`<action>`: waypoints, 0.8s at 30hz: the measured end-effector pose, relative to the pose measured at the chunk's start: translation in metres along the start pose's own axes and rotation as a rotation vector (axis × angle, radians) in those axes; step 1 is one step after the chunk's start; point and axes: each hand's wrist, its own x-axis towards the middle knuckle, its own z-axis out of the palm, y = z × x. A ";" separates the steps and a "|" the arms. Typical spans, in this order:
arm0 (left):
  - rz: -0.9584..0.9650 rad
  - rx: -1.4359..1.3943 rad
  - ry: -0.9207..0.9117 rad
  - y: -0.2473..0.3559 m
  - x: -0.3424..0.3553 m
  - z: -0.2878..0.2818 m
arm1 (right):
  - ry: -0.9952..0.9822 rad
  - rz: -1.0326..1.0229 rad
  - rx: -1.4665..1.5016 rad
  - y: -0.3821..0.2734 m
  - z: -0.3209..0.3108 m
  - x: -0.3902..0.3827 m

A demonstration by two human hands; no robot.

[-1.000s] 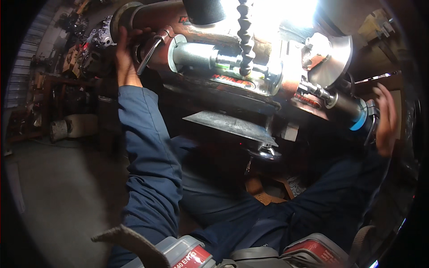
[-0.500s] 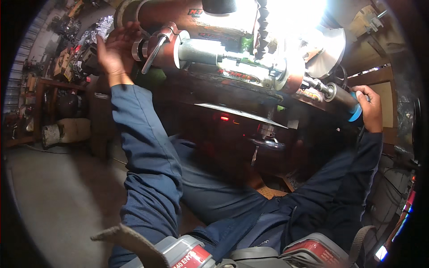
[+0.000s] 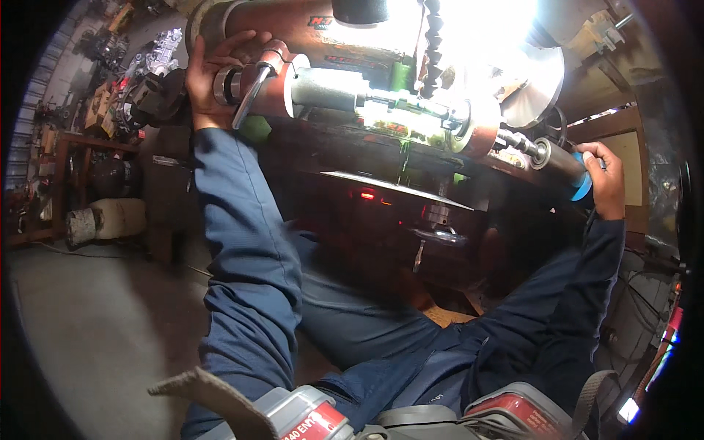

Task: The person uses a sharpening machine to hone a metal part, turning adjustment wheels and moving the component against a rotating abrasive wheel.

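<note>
My left hand (image 3: pixel 203 92) is up at the left end of a red machine, beside a metal ring (image 3: pixel 224 86) on a red housing (image 3: pixel 279 97). Its fingers stretch up behind the housing, partly hidden; whether the palm touches the ring, I cannot tell. A metal lever (image 3: pixel 253 99) slants down from the housing. From there a grey cylinder (image 3: pixel 328 87) leads to a thin stepped metal shaft (image 3: pixel 407 103), lit brightly and wet-looking. On the far right my right hand (image 3: pixel 607 180) grips the blue end (image 3: pixel 582 188) of a dark cylinder (image 3: pixel 559 163), thumb on top.
Behind the shaft are a glaring light, a black ribbed hose (image 3: pixel 433 44) and a pale disc (image 3: pixel 539 92). Below hangs a handwheel (image 3: pixel 444 236). Metal parts (image 3: pixel 163 53) crowd the left side, above a pale canister (image 3: pixel 117 218). Grey-and-red filter cartridges (image 3: pixel 312 422) show at the lower edge.
My left hand has moved right, in against the ring end of the housing. A greenish trickle now shows under the shaft. My right hand stays on the blue end.
</note>
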 end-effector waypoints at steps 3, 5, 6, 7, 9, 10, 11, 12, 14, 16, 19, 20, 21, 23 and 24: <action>0.264 0.151 -0.027 0.003 -0.015 0.000 | 0.007 -0.004 0.023 0.002 0.002 -0.003; 0.364 0.197 0.140 0.005 -0.017 0.005 | 0.016 -0.017 0.029 0.000 0.001 -0.001; 0.175 0.186 0.121 0.004 -0.009 0.006 | 0.007 -0.028 0.008 -0.001 0.001 0.001; -0.016 0.174 0.102 0.004 -0.002 0.007 | -0.003 -0.036 -0.013 -0.001 0.001 0.002; 0.056 0.203 0.257 0.005 -0.006 0.003 | -0.002 -0.036 -0.004 0.001 0.001 0.001; 0.091 0.287 0.223 0.005 -0.007 0.013 | 0.003 -0.039 0.006 0.001 0.001 0.001; 0.126 0.369 0.190 0.005 -0.009 0.022 | 0.002 -0.043 0.008 0.001 0.001 0.001; 0.183 0.511 0.274 0.007 -0.009 0.032 | 0.004 -0.038 0.016 0.000 0.002 0.002; 0.240 0.766 0.428 0.007 -0.001 0.058 | 0.012 -0.018 0.009 0.002 -0.002 -0.001; 0.124 0.929 0.428 0.005 0.002 0.095 | 0.002 -0.012 0.038 0.009 0.002 0.001; 0.025 1.519 0.370 -0.007 0.001 0.122 | -0.004 -0.025 0.059 0.003 0.004 0.002; 0.051 1.731 0.418 -0.017 0.004 0.126 | -0.002 -0.020 0.049 0.000 0.002 0.000; 0.079 1.943 0.464 -0.025 0.007 0.128 | 0.005 -0.011 0.049 -0.004 -0.001 -0.003; -0.008 1.818 0.550 -0.028 0.008 0.132 | -0.001 -0.012 0.072 -0.001 0.002 0.001; -0.086 1.684 0.628 -0.029 0.008 0.133 | -0.034 -0.010 0.064 0.003 0.003 0.004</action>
